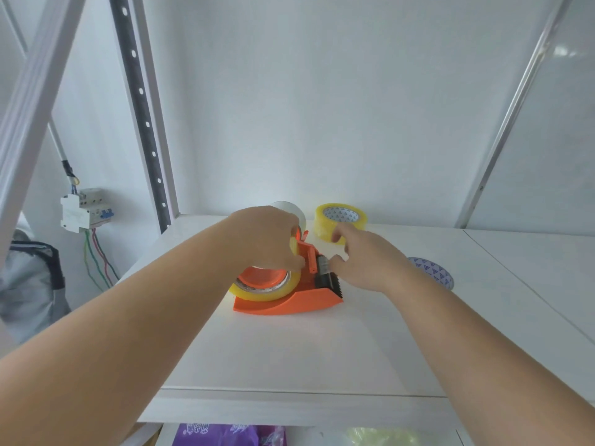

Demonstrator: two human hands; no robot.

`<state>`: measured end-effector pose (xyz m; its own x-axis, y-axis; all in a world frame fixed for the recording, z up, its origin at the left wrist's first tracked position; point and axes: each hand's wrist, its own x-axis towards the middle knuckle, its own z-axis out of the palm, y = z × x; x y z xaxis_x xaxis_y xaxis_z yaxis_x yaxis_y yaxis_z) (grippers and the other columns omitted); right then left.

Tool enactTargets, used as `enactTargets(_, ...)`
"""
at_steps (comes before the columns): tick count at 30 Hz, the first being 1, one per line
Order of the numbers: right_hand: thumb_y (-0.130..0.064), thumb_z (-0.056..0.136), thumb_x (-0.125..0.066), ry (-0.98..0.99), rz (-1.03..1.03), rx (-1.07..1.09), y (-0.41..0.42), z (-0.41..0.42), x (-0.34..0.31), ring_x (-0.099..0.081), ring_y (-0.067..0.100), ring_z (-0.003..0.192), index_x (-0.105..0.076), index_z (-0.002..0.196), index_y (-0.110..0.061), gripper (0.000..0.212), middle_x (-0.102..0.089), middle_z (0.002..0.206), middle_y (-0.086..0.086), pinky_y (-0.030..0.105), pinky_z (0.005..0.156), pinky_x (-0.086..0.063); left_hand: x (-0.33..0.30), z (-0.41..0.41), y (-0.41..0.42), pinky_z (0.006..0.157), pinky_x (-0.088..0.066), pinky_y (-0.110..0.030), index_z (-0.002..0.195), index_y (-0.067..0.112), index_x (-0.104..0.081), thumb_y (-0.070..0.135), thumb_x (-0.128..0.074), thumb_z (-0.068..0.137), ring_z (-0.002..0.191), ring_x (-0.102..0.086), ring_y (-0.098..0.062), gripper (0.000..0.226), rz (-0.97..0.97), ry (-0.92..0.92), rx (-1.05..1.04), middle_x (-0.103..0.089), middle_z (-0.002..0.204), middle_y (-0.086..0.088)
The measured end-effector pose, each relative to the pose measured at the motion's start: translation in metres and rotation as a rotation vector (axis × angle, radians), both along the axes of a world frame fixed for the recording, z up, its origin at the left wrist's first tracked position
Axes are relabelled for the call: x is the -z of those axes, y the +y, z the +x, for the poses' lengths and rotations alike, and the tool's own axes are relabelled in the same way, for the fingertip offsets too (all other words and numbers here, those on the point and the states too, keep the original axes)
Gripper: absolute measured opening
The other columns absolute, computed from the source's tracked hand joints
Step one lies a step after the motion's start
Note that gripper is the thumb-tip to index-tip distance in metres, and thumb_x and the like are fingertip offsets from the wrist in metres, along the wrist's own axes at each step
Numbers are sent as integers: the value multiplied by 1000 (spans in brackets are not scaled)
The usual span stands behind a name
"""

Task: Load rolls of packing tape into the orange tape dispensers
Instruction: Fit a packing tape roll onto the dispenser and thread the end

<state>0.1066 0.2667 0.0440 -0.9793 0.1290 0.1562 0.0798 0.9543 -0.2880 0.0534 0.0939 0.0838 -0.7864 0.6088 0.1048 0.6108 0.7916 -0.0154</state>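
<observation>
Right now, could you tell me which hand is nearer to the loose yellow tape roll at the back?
Right. The right hand lies just before the loose yellow tape roll; the left hand is farther left.

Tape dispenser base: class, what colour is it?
Orange, seen in the head view: the tape dispenser base.
</observation>
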Motion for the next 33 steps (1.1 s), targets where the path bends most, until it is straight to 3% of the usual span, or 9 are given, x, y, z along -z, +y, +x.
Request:
enactTargets(4, -35, 83, -54, 70, -52, 55, 19, 5, 5, -54, 20, 81, -48, 103, -24, 23, -54, 80, -3, 34, 69, -45, -7, -3, -6, 61, -38, -27, 106, 24, -53, 45, -60, 78, 80, -52, -17, 36, 67, -111, -27, -49, 82, 9)
enactTargets(9, -31, 84, -53, 176, -26, 39, 34, 6, 15, -47, 17, 76, -56, 89, -25, 8, -42, 70, -12, 24, 54, -30, -9, -4, -12, 60, -39, -28, 101, 28, -43, 44, -57, 78, 69, -49, -9, 32, 109, -219, -54, -49, 80, 9)
enactTargets(13, -32, 93, -44, 259, 80, -9, 37, 5, 21, -49, 20, 74, -60, 84, -18, 23, -45, 69, -9, 29, 55, -29, -11, -4, -17, 62, -38, -29, 105, 26, -41, 45, -52, 81, 71, -48, -9, 32, 112, -263, -86, -49, 82, 8)
enactTargets(18, -41, 95, -37, 251, 58, 1, 51, 11, 28, -48, 22, 70, -37, 61, -31, 35, -46, 65, -6, 27, 51, -27, -10, -10, -26, 66, -39, -31, 100, 28, -43, 50, -48, 74, 75, -49, -9, 35, 147, -318, -124, -50, 84, 10)
enactTargets(20, -43, 95, -37, 202, 52, 11, 55, 12, 28, -51, 21, 74, -46, 68, -32, 30, -51, 71, -6, 29, 54, -31, -10, -10, -27, 66, -40, -31, 99, 27, -44, 50, -47, 74, 75, -50, -8, 34, 158, -327, -131, -51, 85, 10)
enactTargets(23, -45, 94, -40, 109, -3, 23, 55, 7, 27, -53, 19, 82, -58, 96, -28, 25, -53, 80, -7, 30, 64, -36, -11, -8, -22, 65, -40, -31, 105, 23, -46, 45, -47, 83, 76, -50, -10, 31, 154, -300, -134, -51, 86, 7)
enactTargets(27, -45, 90, -52, 32, 67, -2, 52, 7, 16, -51, 19, 102, -52, 127, -29, 40, -58, 101, -5, 33, 89, -38, -16, -3, -11, 84, -47, -37, 136, 23, -32, 41, -44, 88, 99, -55, -22, 53, 104, -256, -132, -56, 111, -2)
enactTargets(30, -40, 89, -57, 71, 185, -27, 44, 7, 9, -46, 21, 118, -45, 136, -30, 50, -58, 120, -5, 36, 101, -32, -18, 1, 3, 93, -43, -35, 142, 26, -30, 32, -44, 88, 118, -49, -24, 57, 83, -181, -62, -48, 137, -2)
enactTargets(33, -21, 93, -51, 149, 30, -84, 31, 7, 10, -51, 20, 120, -48, 136, -27, 44, -60, 126, -2, 32, 100, -39, -14, 3, 20, 96, -41, -33, 138, 25, -39, 26, -41, 87, 125, -45, -24, 51, 27, -162, 2, -43, 143, -1)
